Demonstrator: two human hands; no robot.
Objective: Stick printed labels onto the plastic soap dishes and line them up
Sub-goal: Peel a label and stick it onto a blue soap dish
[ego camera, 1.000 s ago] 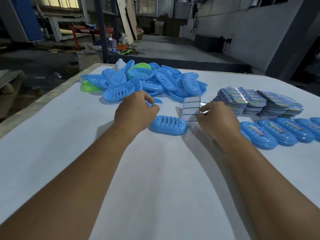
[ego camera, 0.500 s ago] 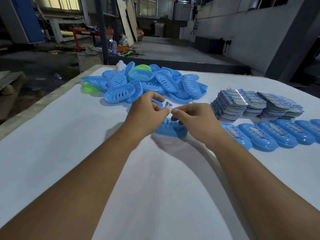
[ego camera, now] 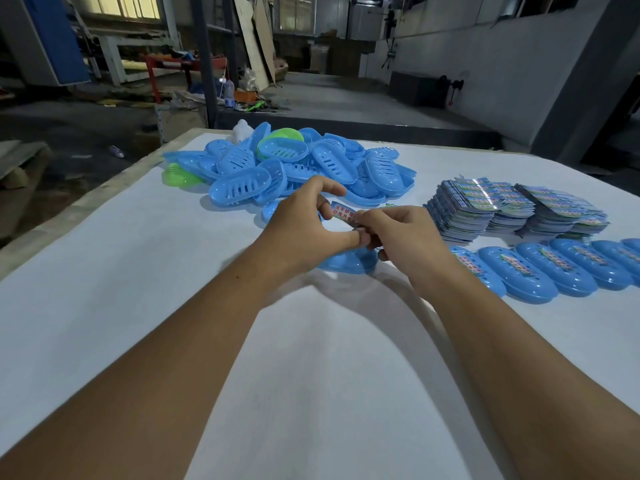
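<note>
Now both hands, left hand (ego camera: 301,230) & right hand (ego camera: 403,237), pinch label (ego camera: 343,213), long axis left-right.

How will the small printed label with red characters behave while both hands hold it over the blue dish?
The small printed label with red characters looks thin, so probably floppy and very light. Pinched between left hand and right hand, it may curl or cling to skin.

Both forearms reach forward — left hand (ego camera: 304,230) and right hand (ego camera: 405,237) meet, fingertips pinched together.
</note>
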